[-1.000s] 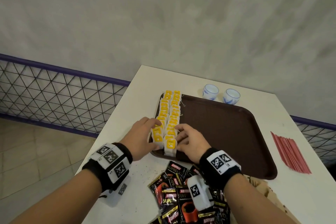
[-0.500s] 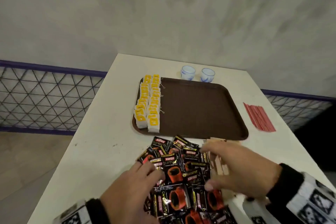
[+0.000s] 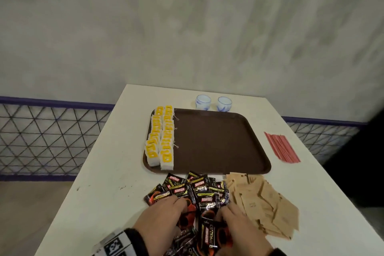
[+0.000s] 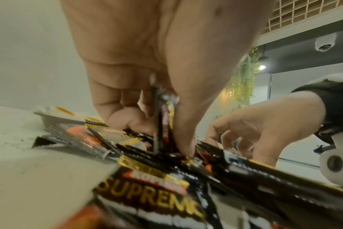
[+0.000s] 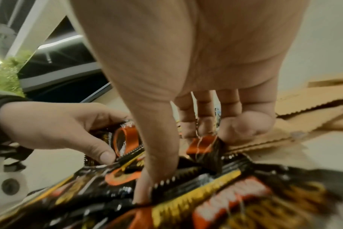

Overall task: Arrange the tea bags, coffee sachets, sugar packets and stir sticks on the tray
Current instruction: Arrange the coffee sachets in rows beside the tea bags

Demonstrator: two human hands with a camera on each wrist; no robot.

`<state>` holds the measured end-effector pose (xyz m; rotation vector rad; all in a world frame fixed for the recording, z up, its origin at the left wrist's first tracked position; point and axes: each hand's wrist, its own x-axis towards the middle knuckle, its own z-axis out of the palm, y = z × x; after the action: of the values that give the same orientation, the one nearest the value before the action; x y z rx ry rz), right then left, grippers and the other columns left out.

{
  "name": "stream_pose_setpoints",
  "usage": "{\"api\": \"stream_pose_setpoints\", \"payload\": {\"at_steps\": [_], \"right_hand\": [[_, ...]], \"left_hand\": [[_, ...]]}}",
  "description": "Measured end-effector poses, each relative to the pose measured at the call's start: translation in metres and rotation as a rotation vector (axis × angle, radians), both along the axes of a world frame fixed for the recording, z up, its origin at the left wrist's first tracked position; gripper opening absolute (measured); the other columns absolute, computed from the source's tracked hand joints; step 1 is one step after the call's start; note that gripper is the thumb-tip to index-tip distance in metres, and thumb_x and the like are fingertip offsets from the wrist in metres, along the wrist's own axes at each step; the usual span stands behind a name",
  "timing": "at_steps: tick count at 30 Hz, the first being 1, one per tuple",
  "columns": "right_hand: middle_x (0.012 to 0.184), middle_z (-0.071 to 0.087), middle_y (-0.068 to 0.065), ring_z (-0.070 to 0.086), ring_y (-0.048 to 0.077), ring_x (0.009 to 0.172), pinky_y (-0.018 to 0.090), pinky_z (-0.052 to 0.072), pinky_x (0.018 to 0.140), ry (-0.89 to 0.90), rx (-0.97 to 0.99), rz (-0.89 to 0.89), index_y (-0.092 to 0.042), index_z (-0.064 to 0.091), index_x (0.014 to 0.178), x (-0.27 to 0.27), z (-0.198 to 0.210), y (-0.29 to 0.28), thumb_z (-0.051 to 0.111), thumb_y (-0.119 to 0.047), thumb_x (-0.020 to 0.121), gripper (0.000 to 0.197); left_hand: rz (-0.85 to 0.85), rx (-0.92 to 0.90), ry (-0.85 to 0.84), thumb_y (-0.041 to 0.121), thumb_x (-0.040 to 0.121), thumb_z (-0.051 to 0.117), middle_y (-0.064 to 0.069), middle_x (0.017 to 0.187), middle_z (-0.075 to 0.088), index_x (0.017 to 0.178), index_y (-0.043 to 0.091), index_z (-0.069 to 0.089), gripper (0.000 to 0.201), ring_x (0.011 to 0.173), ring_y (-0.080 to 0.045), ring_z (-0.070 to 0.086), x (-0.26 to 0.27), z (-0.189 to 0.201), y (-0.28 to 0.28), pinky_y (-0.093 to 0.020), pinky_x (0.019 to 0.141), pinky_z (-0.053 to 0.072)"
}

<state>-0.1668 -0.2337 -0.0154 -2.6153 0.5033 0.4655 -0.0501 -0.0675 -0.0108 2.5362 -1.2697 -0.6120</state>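
A pile of black and orange coffee sachets (image 3: 197, 191) lies on the white table in front of the brown tray (image 3: 218, 141). My left hand (image 3: 172, 212) is down in the pile's near left part and pinches upright sachets (image 4: 162, 117) between thumb and fingers. My right hand (image 3: 226, 214) is in the near right part, fingers curled round a sachet (image 5: 204, 144), thumb pressed into the pile. Two rows of yellow-tagged tea bags (image 3: 162, 137) fill the tray's left edge. Brown sugar packets (image 3: 264, 203) lie right of the sachets. Red stir sticks (image 3: 282, 147) lie right of the tray.
Two small blue-and-white cups (image 3: 203, 102) (image 3: 224, 104) stand behind the tray's far edge. The table's left edge drops off beside a wire-mesh fence (image 3: 52, 137). A grey wall runs behind the table.
Both hands left the tea bag rows on the tray and drew back to the coffee sachet pile, then sank into it and took hold of sachets. The head view pulled back.
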Motion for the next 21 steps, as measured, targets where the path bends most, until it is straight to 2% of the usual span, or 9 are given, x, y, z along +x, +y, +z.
{"api": "stream_pose_setpoints", "payload": {"at_steps": [2,6,7,9,11,12,16,19,21], "right_hand": [[0.106,0.040,-0.019,0.048,0.008,0.104,0.028,0.043,0.094,0.017,0.043,-0.035,-0.042,0.033,0.081,0.004,-0.002,-0.006,0.072,-0.028,0.070,0.043],[0.096,0.051,-0.015,0.054,0.003,0.095,0.009,0.040,0.080,-0.033,0.142,-0.070,-0.040,0.038,0.080,0.007,0.010,-0.022,0.060,-0.019,0.074,0.031],[0.095,0.051,-0.016,0.053,-0.002,0.094,0.007,0.037,0.079,-0.056,0.148,-0.044,-0.041,0.041,0.079,0.007,0.014,-0.030,0.061,-0.020,0.076,0.029],[0.093,0.058,-0.013,0.055,-0.009,0.088,0.006,0.035,0.076,-0.112,0.237,-0.082,-0.043,0.056,0.078,0.007,0.023,-0.045,0.066,-0.026,0.079,0.020],[0.091,0.066,-0.009,0.061,-0.004,0.085,0.009,0.039,0.077,-0.157,0.349,-0.162,-0.042,0.066,0.086,0.013,0.032,-0.062,0.071,-0.037,0.075,0.013],[0.089,0.068,-0.008,0.064,-0.001,0.086,0.014,0.043,0.081,-0.193,0.389,-0.212,-0.039,0.068,0.089,0.019,0.038,-0.069,0.072,-0.037,0.075,0.015],[0.066,0.063,0.002,0.061,0.007,0.063,0.015,0.045,0.065,-0.381,0.564,-0.366,-0.007,0.066,0.082,0.061,0.055,-0.101,0.069,0.001,0.082,0.008],[0.060,0.061,0.001,0.053,0.003,0.055,0.019,0.039,0.059,-0.511,0.572,-0.412,-0.008,0.066,0.081,0.104,0.055,-0.121,0.071,0.001,0.080,0.010],[0.058,0.060,0.002,0.052,0.004,0.052,0.017,0.039,0.053,-0.550,0.582,-0.416,-0.006,0.066,0.080,0.137,0.052,-0.132,0.070,0.004,0.079,0.010]], "left_hand": [[0.031,-0.070,0.033,0.023,0.089,0.060,0.014,0.120,0.048,0.117,0.030,0.048,0.032,0.112,-0.008,0.047,0.007,0.005,0.004,-0.023,0.095,0.039],[0.143,-0.283,0.224,0.008,0.087,0.057,0.019,0.097,0.049,0.092,0.035,0.048,0.029,0.085,0.003,0.049,0.026,0.018,0.013,-0.006,0.071,0.037],[0.187,-0.336,0.301,0.003,0.086,0.056,0.014,0.097,0.052,0.092,0.033,0.050,0.031,0.081,-0.001,0.055,0.032,0.023,0.015,-0.008,0.067,0.043],[0.268,-0.411,0.486,-0.002,0.086,0.055,-0.001,0.097,0.059,0.097,0.028,0.054,0.033,0.071,-0.016,0.064,0.044,0.038,0.019,-0.025,0.060,0.055],[0.313,-0.500,0.573,-0.003,0.082,0.062,-0.011,0.096,0.064,0.097,0.024,0.053,0.033,0.065,-0.028,0.065,0.060,0.054,0.021,-0.039,0.056,0.057],[0.338,-0.548,0.589,-0.004,0.079,0.066,-0.014,0.095,0.065,0.098,0.022,0.051,0.035,0.064,-0.031,0.064,0.068,0.060,0.020,-0.040,0.054,0.055],[0.446,-0.612,0.473,-0.005,0.071,0.075,-0.013,0.076,0.070,0.090,0.014,0.054,0.034,0.057,-0.023,0.060,0.109,0.073,0.008,-0.035,0.051,0.052],[0.439,-0.582,0.337,-0.003,0.077,0.070,-0.010,0.070,0.069,0.085,0.012,0.061,0.019,0.059,-0.015,0.065,0.153,0.082,-0.018,-0.037,0.057,0.057],[0.365,-0.478,0.235,0.001,0.086,0.060,-0.005,0.075,0.068,0.089,0.011,0.060,0.011,0.058,-0.006,0.065,0.188,0.087,-0.047,-0.024,0.057,0.055]]}}
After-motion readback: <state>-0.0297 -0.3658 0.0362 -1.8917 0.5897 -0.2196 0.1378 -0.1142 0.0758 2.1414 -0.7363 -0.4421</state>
